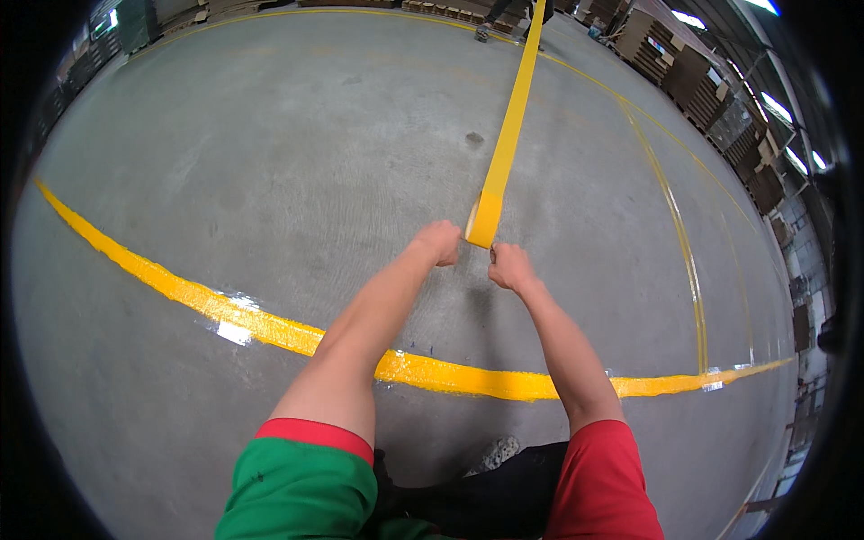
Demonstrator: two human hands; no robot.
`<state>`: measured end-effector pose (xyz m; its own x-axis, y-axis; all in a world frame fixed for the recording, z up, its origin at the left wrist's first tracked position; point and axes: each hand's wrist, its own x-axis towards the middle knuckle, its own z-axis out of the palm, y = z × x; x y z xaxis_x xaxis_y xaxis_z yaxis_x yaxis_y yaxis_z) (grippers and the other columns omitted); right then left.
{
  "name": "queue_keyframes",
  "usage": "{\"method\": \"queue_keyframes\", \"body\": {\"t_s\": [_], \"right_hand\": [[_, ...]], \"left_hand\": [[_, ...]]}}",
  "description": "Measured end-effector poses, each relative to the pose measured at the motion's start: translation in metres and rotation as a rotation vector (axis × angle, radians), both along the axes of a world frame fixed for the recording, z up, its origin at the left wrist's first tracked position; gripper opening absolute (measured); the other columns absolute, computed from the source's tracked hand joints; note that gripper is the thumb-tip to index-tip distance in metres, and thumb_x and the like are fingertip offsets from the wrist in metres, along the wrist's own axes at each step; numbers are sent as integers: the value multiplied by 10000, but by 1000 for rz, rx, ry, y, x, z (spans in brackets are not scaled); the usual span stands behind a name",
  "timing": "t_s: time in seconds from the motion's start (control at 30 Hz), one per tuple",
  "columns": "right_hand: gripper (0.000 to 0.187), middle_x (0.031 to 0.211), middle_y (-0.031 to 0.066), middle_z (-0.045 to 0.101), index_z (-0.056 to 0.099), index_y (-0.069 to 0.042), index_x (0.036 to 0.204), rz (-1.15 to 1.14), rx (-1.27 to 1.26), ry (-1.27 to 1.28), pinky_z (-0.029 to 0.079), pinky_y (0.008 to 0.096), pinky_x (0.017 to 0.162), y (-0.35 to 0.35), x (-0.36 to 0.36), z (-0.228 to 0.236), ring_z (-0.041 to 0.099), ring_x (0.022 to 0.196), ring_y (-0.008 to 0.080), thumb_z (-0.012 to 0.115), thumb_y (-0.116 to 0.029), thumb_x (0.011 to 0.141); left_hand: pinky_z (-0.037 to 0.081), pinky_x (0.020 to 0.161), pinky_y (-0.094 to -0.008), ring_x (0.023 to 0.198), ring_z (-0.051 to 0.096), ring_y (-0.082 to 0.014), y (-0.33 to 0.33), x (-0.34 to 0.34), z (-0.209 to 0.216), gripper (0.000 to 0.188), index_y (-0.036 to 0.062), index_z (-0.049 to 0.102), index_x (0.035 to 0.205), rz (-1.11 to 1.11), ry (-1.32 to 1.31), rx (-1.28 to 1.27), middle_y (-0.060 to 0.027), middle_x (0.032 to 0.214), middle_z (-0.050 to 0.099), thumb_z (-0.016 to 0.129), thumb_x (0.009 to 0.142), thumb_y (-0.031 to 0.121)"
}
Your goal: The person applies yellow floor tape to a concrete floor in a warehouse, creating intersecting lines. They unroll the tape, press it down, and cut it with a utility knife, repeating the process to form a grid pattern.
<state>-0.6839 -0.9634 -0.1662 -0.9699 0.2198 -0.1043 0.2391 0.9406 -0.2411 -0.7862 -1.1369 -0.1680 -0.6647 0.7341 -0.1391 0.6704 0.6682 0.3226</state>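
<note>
A roll of wide yellow tape (482,224) hangs between my hands above the grey floor. Its long yellow strip (517,108) stretches away from me toward the top of the view. My left hand (437,243) is closed at the roll's left side, fingers curled. On the other side, my right hand (511,267) is closed against the roll's near right edge. The fingertips at the roll's core are partly hidden. Both arms reach forward over a broad, glossy yellow line (468,378) on the floor.
A person's leg and shoe (483,32) show near the strip's far end. Shiny clear patches (236,333) lie along the broad line. Thinner yellow lines (677,216) mark the floor at right. Stacked brown boards (688,76) line the far right. My shoe (497,453) is below.
</note>
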Motion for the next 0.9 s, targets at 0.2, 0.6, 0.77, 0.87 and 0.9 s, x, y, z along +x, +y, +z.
{"method": "queue_keyframes", "body": {"t_s": [0.2,0.6,0.77,0.87,0.9], "right_hand": [[211,986,233,695,691,-14,944,43,60,-84,534,501,852,-15,7,2,664,959,424,577,-62,773],[241,986,223,699,686,-29,978,82,84,-118,537,501,846,-20,6,-3,669,960,414,569,-62,770],[223,945,219,703,678,-41,967,34,123,-35,538,493,833,-19,-1,2,676,921,411,573,-69,773],[202,930,222,703,675,-43,950,-17,141,86,532,500,819,-15,-8,10,676,891,422,580,-73,774],[197,925,223,702,673,-42,946,-9,126,137,529,506,813,-14,-11,13,675,882,428,581,-72,774]], "left_hand": [[563,883,-415,1041,673,-328,-10,11,10,257,22,727,994,2,-13,-108,-191,1079,700,666,754,89],[561,866,-418,1031,671,-330,-17,13,9,284,42,718,1024,-27,-59,-168,-178,1089,694,648,751,73],[554,846,-448,1001,663,-379,-17,8,8,266,15,700,980,29,-14,1,-220,1037,684,582,743,47],[550,842,-461,994,657,-395,-10,3,14,243,14,700,947,102,46,132,-238,1024,678,577,742,56],[555,844,-454,992,665,-382,-7,0,17,231,16,705,946,114,55,129,-224,1024,685,600,744,62]]}}
